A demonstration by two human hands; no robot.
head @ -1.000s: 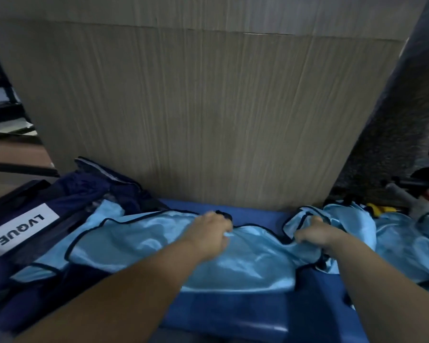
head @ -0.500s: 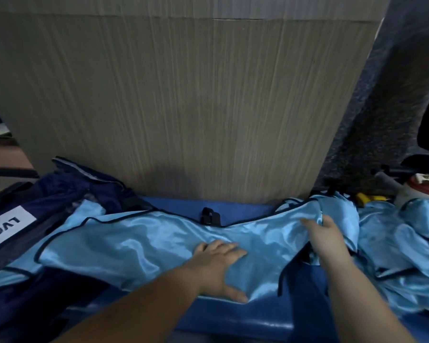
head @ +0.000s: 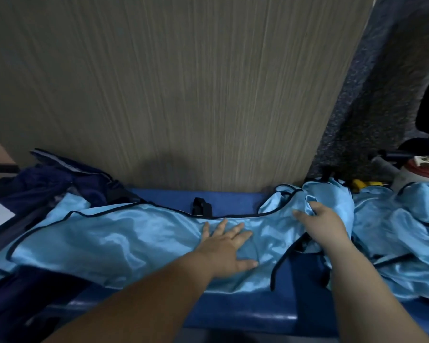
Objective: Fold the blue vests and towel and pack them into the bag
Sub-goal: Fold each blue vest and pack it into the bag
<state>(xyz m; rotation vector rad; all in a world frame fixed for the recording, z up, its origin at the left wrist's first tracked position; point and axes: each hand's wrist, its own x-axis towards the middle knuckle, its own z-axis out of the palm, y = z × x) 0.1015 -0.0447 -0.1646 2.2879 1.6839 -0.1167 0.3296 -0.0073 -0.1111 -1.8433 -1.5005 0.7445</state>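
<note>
A light blue satin vest (head: 104,236) with dark piping lies spread across a blue bench (head: 233,315). My left hand (head: 227,248) presses flat on its middle, fingers straight and spread. My right hand (head: 322,224) grips a bunched fold at the vest's right end, fingers curled into the cloth. More light blue vests (head: 401,233) lie in a heap to the right. The dark navy bag (head: 35,194) with a white label sits at the left, its mouth partly under the vest's left end.
A tall wood-grain panel (head: 183,95) stands right behind the bench. A black strap loop (head: 202,206) pokes up at the back edge. A white container with a red lid (head: 421,169) and a yellow item (head: 362,184) sit at the far right.
Both hands gripped the vest's top edge a second ago. My left hand has let go and slid down to lie flat on the cloth. The vest is spread wider and smoother.
</note>
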